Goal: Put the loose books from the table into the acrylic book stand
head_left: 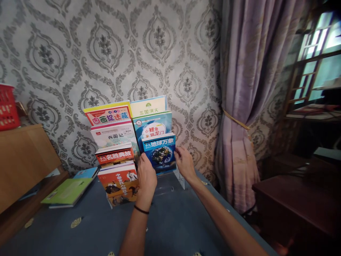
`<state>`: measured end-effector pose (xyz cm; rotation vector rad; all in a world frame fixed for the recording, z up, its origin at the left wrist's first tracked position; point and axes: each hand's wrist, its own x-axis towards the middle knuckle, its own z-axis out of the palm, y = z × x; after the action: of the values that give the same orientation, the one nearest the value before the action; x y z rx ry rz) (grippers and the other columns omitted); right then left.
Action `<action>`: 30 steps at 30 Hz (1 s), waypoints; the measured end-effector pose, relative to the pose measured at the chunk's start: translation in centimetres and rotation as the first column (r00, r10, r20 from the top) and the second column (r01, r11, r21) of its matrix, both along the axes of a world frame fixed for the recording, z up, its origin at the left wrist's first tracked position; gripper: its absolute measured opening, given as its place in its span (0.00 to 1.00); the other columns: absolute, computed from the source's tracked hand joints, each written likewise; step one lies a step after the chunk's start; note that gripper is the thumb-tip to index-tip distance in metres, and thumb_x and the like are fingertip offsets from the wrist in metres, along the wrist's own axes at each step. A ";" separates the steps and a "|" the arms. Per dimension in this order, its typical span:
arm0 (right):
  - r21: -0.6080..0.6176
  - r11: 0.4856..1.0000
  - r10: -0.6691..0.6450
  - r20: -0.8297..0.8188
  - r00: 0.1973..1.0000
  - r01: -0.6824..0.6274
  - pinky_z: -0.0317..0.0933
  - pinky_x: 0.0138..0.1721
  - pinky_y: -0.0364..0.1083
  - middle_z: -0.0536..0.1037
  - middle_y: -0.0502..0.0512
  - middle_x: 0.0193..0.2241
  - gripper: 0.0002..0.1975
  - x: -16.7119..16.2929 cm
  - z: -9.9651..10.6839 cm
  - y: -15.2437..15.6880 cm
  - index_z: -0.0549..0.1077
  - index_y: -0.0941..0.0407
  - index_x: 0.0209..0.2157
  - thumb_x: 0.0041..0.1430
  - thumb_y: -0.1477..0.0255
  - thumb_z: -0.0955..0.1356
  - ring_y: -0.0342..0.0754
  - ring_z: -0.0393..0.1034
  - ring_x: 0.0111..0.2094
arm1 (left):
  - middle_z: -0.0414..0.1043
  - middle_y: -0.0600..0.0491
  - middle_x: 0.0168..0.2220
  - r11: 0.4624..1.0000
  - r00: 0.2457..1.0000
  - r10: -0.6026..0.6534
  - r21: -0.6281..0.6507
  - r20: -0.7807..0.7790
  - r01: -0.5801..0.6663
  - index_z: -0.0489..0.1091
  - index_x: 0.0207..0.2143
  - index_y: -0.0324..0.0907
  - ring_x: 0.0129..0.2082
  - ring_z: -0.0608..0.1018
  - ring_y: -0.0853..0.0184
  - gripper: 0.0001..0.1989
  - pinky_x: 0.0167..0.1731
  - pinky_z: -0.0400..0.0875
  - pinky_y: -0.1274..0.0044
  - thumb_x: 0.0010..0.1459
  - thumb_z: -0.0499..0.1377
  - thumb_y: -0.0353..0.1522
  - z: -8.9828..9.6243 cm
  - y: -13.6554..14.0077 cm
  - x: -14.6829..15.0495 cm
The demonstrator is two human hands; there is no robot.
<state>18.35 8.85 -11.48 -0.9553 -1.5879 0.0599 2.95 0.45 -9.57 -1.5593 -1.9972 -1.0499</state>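
A blue book (161, 156) with the Earth on its cover stands upright between my two hands in a tiered book rack (182, 179). My left hand (147, 174) grips its left edge, with the fingertips partly hidden. At the right edge, my right hand (185, 161) pinches the same book. Behind it rise a teal picture book (151, 126) and a pale green book (148, 108). In the left column are an orange book (119, 185), a red-banded book (115, 157), a white-covered book (114, 137) and a pink-titled book (109, 117).
Green and blue books (68, 190) lie flat on the blue tablecloth (170, 227) at left. A wooden cabinet (26, 160) with a red basket (7, 106) on top stands beyond them. Patterned wall (186, 53) backs the rack. A tied curtain (239, 106) and dark red furniture (295, 209) are at right.
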 end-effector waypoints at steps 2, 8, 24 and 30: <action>-0.001 1.000 -0.004 0.000 1.000 0.004 0.66 0.38 0.52 0.74 0.59 0.33 0.14 0.0 0.0 -0.1 0.76 0.56 0.40 0.63 0.70 0.60 0.55 0.70 0.35 | 0.74 0.43 0.40 1.000 1.000 0.001 -0.012 -0.014 -0.001 0.62 0.45 0.38 0.44 0.79 0.59 0.16 0.42 0.72 0.71 0.60 0.44 0.16 0.0 0.0 0.0; 0.018 1.000 -0.020 -0.019 1.000 0.020 0.66 0.37 0.51 0.74 0.57 0.32 0.14 -0.1 0.1 -0.2 0.76 0.55 0.40 0.62 0.71 0.60 0.54 0.70 0.34 | 0.75 0.44 0.41 1.000 1.000 0.014 -0.004 -0.018 -0.014 0.62 0.47 0.38 0.44 0.79 0.60 0.20 0.42 0.72 0.71 0.57 0.45 0.14 0.0 0.0 0.0; -0.045 0.998 0.034 -0.114 0.993 -0.039 0.69 0.39 0.55 0.79 0.59 0.35 0.09 -0.2 -0.6 0.1 0.72 0.54 0.40 0.59 0.69 0.63 0.55 0.74 0.35 | 0.74 0.35 0.50 0.996 0.997 -0.077 0.045 0.031 0.076 0.45 0.67 0.31 0.53 0.78 0.55 0.35 0.49 0.74 0.67 0.56 0.44 0.14 -0.3 0.0 -0.2; -0.018 1.000 0.015 -0.085 0.996 -0.017 0.69 0.41 0.56 0.77 0.62 0.38 0.14 -0.3 0.3 -0.5 0.73 0.57 0.45 0.60 0.69 0.62 0.55 0.73 0.37 | 0.72 0.35 0.49 0.998 0.998 -0.058 0.016 0.012 0.058 0.44 0.68 0.29 0.53 0.76 0.52 0.35 0.49 0.74 0.65 0.59 0.47 0.17 -0.3 -0.2 0.0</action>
<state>18.01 8.30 -11.14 -0.9425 -1.5190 0.1247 3.00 0.24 -9.87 -1.6150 -1.9574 -1.0975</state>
